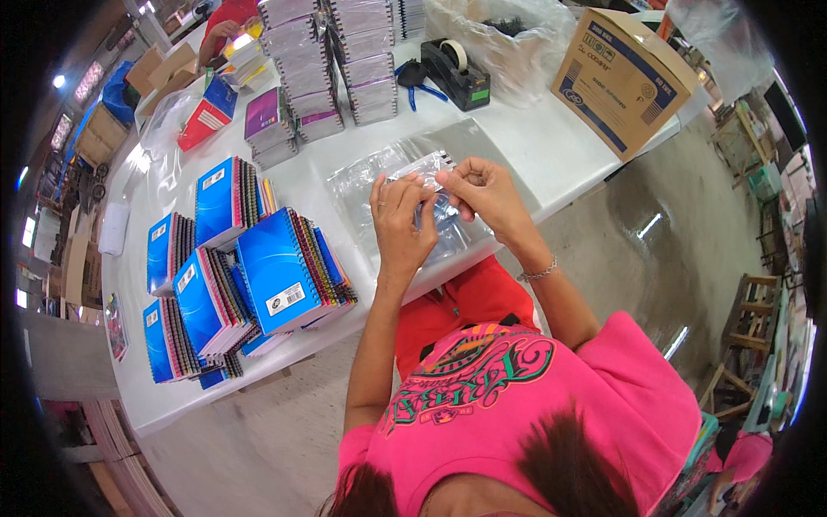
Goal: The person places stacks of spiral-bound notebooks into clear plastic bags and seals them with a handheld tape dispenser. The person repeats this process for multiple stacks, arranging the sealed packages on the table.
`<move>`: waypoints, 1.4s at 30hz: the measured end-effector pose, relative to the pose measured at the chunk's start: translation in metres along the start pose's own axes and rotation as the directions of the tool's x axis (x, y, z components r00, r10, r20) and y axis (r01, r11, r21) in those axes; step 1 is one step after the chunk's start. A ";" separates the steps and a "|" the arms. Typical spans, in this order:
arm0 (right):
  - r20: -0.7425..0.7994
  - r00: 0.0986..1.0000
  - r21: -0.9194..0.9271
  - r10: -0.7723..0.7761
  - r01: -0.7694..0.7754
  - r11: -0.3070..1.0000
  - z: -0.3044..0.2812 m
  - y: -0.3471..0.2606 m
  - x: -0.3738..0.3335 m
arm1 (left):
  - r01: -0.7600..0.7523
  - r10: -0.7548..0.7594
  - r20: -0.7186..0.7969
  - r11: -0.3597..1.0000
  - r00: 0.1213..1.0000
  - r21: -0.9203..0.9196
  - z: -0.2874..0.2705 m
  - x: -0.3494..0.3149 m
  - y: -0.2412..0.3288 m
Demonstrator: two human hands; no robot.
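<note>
In front of me at the table edge, a clear plastic bag (448, 244) lies around a spiral-bound pack (427, 162) with a whitish top and dark coil. My left hand (403, 220) is closed at its near side, fingertips bent onto the plastic. My right hand (489, 196) pinches the plastic between thumb and forefinger, close to the left fingertips. What lies under my fingers is partly hidden. More clear plastic sheets (495, 142) lie flat beneath. Left of my hands stand several stacks of blue spiral notebooks (277, 269), their coils facing right.
Wrapped notebook stacks (370, 82) stand at the back, beside a black tape dispenser (457, 76) and blue-handled cutters (415, 79). A cardboard box (616, 86) sits at the right table edge. Another person's hand (226, 29) is at the far left, near a red-and-blue carton (208, 112).
</note>
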State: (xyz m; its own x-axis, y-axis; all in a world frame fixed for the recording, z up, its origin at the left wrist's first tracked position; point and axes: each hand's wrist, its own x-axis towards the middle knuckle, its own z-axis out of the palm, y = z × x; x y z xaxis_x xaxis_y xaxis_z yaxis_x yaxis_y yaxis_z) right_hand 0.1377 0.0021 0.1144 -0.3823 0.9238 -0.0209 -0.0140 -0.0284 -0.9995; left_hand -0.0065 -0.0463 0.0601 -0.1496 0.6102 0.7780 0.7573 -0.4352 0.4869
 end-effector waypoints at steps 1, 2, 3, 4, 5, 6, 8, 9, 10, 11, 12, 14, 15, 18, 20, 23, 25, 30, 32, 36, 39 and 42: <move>0.002 1.000 -0.007 0.002 -0.002 1.000 0.003 0.000 -0.001 | 0.004 -0.004 -0.002 1.000 1.000 -0.004 0.000 -0.001 -0.001; -0.012 1.000 -0.024 0.002 -0.002 1.000 0.005 0.001 -0.001 | 0.005 -0.005 0.000 1.000 1.000 -0.011 0.000 -0.001 -0.002; -0.026 1.000 -0.040 0.001 -0.002 0.999 0.006 0.002 0.000 | 0.006 -0.006 0.002 1.000 1.000 -0.016 0.001 -0.002 -0.002; -0.038 0.999 -0.060 -0.001 -0.002 0.998 0.007 0.003 0.000 | 0.009 -0.009 0.000 1.000 1.000 -0.022 0.002 -0.002 -0.002; -0.049 0.999 -0.089 -0.006 0.002 0.996 0.008 0.004 0.000 | 0.012 -0.012 -0.001 0.999 1.000 -0.031 0.002 -0.002 -0.002; -0.059 0.998 -0.117 -0.013 0.006 0.993 0.009 0.006 0.001 | 0.015 -0.015 -0.002 0.999 1.000 -0.040 0.002 -0.003 -0.002; -0.077 0.997 -0.165 -0.021 0.008 0.986 0.011 0.006 0.001 | 0.017 -0.018 -0.006 0.999 1.000 -0.049 0.003 -0.003 -0.004; -0.086 0.996 -0.182 -0.023 0.007 0.983 0.011 0.005 0.001 | 0.016 -0.017 -0.007 0.999 1.000 -0.050 0.003 -0.003 -0.005; -0.094 0.995 -0.200 -0.023 0.004 0.980 0.012 0.005 0.000 | 0.017 -0.017 -0.008 0.999 1.000 -0.051 0.004 -0.004 -0.006; -0.093 0.996 -0.195 -0.009 -0.010 0.981 0.012 0.004 0.000 | 0.016 -0.016 -0.011 0.998 1.000 -0.055 0.004 -0.004 -0.006; -0.092 0.996 -0.190 0.006 -0.024 0.981 0.011 0.003 0.001 | 0.014 -0.015 -0.014 0.998 1.000 -0.059 0.004 -0.003 -0.005; -0.098 0.995 -0.196 0.020 -0.039 0.980 0.012 0.002 0.001 | 0.014 -0.015 -0.014 0.998 1.000 -0.061 0.003 -0.004 -0.005; -0.104 0.994 -0.207 0.016 -0.038 0.978 0.012 0.002 0.001 | 0.015 -0.015 -0.014 0.998 1.000 -0.059 0.003 -0.003 -0.005; -0.113 0.994 -0.250 -0.003 -0.025 0.968 0.013 0.003 0.001 | 0.003 -0.003 0.000 0.999 1.000 -0.052 0.002 -0.004 -0.005; -0.118 0.993 -0.286 -0.014 -0.020 0.958 0.014 0.003 0.002 | 0.008 -0.008 0.003 0.998 1.000 -0.062 0.002 -0.003 -0.006; -0.123 0.992 -0.332 -0.024 -0.018 0.943 0.015 0.003 0.003 | 0.033 -0.031 0.023 0.996 0.999 -0.081 -0.001 -0.001 -0.005; -0.112 0.993 -0.348 -0.030 -0.011 0.938 0.014 0.004 0.002 | 0.046 -0.041 0.072 0.997 0.997 -0.070 -0.009 0.003 0.000; -0.132 0.989 -0.307 -0.070 0.027 0.951 0.012 0.010 0.003 | -0.028 -0.057 0.299 0.962 0.953 0.273 -0.026 0.019 0.018; -0.140 0.985 -0.286 -0.101 0.058 0.956 0.014 0.013 0.001 | -0.025 -0.072 0.295 0.950 0.953 0.312 -0.024 0.017 0.015; -0.190 0.959 -0.375 -0.209 0.126 0.918 0.016 0.026 0.001 | 0.017 -0.125 0.356 0.957 0.926 0.291 -0.023 0.016 0.011; -0.221 0.914 -0.530 -0.340 0.180 0.829 0.010 0.049 0.004 | 0.040 -0.151 0.379 0.958 0.913 0.285 -0.023 0.015 0.013; -0.220 0.900 -0.654 -0.377 0.151 0.742 0.009 0.047 0.002 | 0.054 -0.160 0.367 0.957 0.916 0.284 -0.022 0.014 0.012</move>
State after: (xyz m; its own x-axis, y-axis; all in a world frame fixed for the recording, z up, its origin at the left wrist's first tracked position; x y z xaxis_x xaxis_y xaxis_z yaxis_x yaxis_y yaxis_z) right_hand 0.1276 -0.0010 0.0674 -0.1352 0.9260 0.3526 0.5359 0.3676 -0.7601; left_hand -0.0135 -0.0578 0.0857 -0.0251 0.8720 0.4889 0.8975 -0.1957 0.3952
